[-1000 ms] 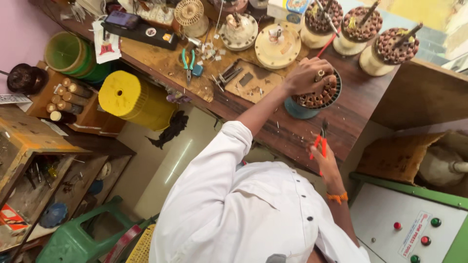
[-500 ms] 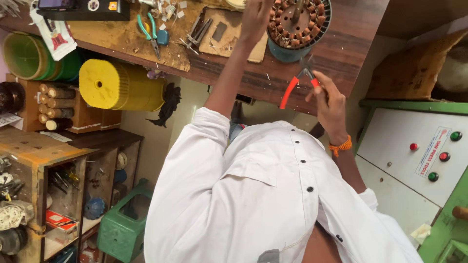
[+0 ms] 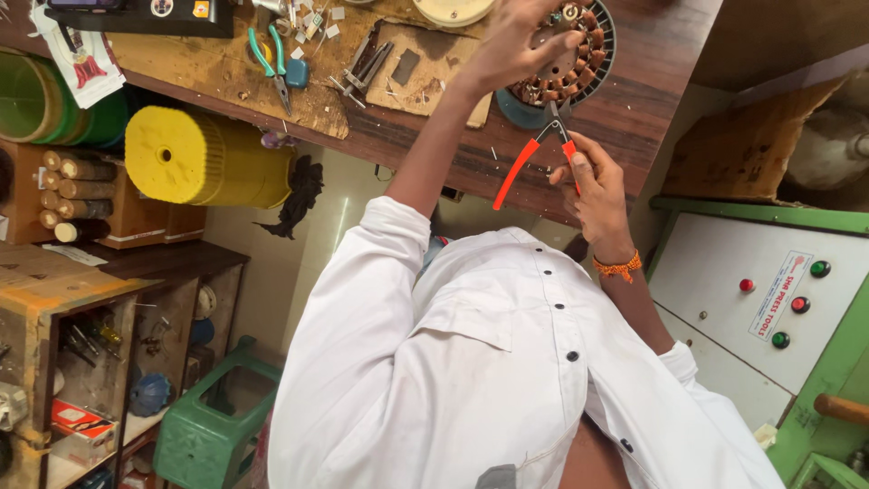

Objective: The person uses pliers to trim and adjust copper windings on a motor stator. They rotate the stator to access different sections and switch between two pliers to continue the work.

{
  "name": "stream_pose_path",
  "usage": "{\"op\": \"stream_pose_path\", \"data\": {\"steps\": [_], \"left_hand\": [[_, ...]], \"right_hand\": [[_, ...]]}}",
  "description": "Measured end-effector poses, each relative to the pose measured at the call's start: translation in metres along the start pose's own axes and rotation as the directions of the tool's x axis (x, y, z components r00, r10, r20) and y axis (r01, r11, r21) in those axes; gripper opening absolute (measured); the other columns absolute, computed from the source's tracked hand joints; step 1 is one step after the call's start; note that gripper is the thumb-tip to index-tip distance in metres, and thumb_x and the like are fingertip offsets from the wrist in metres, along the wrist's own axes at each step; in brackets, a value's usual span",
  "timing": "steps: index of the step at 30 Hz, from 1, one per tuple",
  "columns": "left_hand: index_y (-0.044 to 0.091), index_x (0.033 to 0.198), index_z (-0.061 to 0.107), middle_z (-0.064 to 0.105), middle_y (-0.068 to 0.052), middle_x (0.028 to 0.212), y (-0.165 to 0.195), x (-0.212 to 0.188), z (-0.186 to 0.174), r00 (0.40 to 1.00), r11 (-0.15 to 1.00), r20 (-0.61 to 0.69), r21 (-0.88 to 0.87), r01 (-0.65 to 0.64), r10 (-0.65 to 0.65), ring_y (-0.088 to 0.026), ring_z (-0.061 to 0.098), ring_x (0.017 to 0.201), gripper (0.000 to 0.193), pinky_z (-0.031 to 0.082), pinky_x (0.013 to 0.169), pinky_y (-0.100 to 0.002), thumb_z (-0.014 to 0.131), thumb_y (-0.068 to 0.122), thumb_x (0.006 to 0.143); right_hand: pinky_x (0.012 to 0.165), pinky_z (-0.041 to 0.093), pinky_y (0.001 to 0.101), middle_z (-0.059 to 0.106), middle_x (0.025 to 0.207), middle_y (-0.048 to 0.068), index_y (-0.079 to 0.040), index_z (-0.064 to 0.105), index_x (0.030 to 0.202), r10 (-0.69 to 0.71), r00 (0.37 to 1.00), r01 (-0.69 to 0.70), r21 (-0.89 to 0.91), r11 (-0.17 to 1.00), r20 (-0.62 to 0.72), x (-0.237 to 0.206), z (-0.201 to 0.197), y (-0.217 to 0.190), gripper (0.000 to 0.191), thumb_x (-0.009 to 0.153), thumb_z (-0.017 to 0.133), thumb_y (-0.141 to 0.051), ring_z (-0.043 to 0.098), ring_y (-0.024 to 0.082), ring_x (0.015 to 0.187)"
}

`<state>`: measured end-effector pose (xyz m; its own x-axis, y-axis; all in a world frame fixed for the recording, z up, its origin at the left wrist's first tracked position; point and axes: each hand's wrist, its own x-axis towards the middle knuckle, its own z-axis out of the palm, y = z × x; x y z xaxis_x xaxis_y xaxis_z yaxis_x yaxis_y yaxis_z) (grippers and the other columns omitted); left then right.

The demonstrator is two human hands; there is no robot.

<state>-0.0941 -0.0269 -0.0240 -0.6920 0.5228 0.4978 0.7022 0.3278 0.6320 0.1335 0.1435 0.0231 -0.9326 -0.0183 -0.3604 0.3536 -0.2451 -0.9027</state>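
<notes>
My left hand [image 3: 512, 43] reaches out over the wooden workbench [image 3: 625, 109] and rests on a round motor stator [image 3: 590, 47] with copper windings, which sits on a blue base. My right hand [image 3: 596, 188] is closer to my body, at the bench's front edge, and grips one handle of red-handled pliers [image 3: 532, 156]. The pliers' jaws point at the near rim of the stator. An orange thread band is on my right wrist. My white buttoned shirt fills the lower part of the view.
Green-handled pliers [image 3: 272, 62], small tools and scraps lie on the bench to the left. A yellow drum [image 3: 195, 163] and green tubs [image 3: 41, 100] sit below it. Wooden shelves [image 3: 81, 317] and a green stool [image 3: 213, 426] stand at lower left; a white control panel with buttons [image 3: 769, 290] is at right.
The view has dropped toward my body, so the bench has slid to the top. My left hand stays on the stator, and the pliers in my right hand have come up to its near rim.
</notes>
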Motion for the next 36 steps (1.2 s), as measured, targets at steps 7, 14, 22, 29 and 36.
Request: {"op": "stream_pose_path", "data": {"steps": [7,14,22,29,36], "left_hand": [[0.018,0.103,0.073,0.073,0.003,0.106,0.017,0.022,0.015,0.998,0.984,0.042,0.175,0.036,-0.044,-0.020,0.066,0.101,0.047,0.037,0.101,-0.057,0.056,0.062,0.100],[0.020,0.105,0.073,0.071,0.004,0.104,0.020,0.014,0.017,0.996,0.988,-0.009,0.131,0.086,-0.086,-0.021,0.065,0.103,0.040,0.047,0.094,-0.049,0.059,0.058,0.101],[0.017,0.110,0.071,0.065,-0.001,0.109,0.029,0.015,0.015,0.993,0.980,-0.095,0.178,0.086,-0.070,-0.025,0.062,0.106,0.043,0.048,0.089,-0.050,0.059,0.058,0.101],[0.022,0.103,0.074,0.069,0.005,0.117,0.024,0.015,0.020,0.996,0.976,-0.038,0.203,0.084,-0.078,-0.021,0.064,0.112,0.037,0.047,0.088,-0.048,0.058,0.054,0.101],[0.015,0.106,0.070,0.067,0.000,0.121,0.028,0.009,0.011,0.996,0.977,-0.081,0.215,-0.013,0.031,-0.025,0.062,0.113,0.040,0.046,0.085,-0.047,0.057,0.053,0.103]], "right_hand": [[0.041,0.029,0.0184,0.065,0.085,0.006,-0.004,0.051,0.147,0.002,1.000,-0.003,0.011,1.000,0.012,0.003,-0.003,0.004,0.038,0.112,0.044,-0.015,0.036,0.001,0.048],[0.045,0.032,0.0167,0.061,0.093,0.005,-0.008,0.044,0.152,0.195,0.957,-0.291,0.672,0.682,0.217,0.009,-0.021,0.013,0.039,0.114,0.049,-0.017,0.039,0.003,0.055],[0.043,0.030,0.0165,0.059,0.090,0.003,-0.019,0.040,0.153,0.095,0.988,-0.143,0.513,0.846,0.119,0.010,-0.010,0.030,0.041,0.113,0.048,-0.020,0.037,0.002,0.052],[0.041,0.028,0.0175,0.042,0.073,-0.004,-0.022,0.038,0.150,0.098,0.995,-0.099,0.478,0.873,0.027,0.007,0.002,0.037,0.040,0.112,0.048,-0.025,0.033,0.002,0.050],[0.050,0.027,0.0209,0.036,0.073,-0.005,-0.015,0.044,0.137,-0.270,0.955,0.282,0.092,0.955,-0.123,0.042,0.008,0.101,0.031,0.114,0.052,-0.033,0.034,0.003,0.059]]}}
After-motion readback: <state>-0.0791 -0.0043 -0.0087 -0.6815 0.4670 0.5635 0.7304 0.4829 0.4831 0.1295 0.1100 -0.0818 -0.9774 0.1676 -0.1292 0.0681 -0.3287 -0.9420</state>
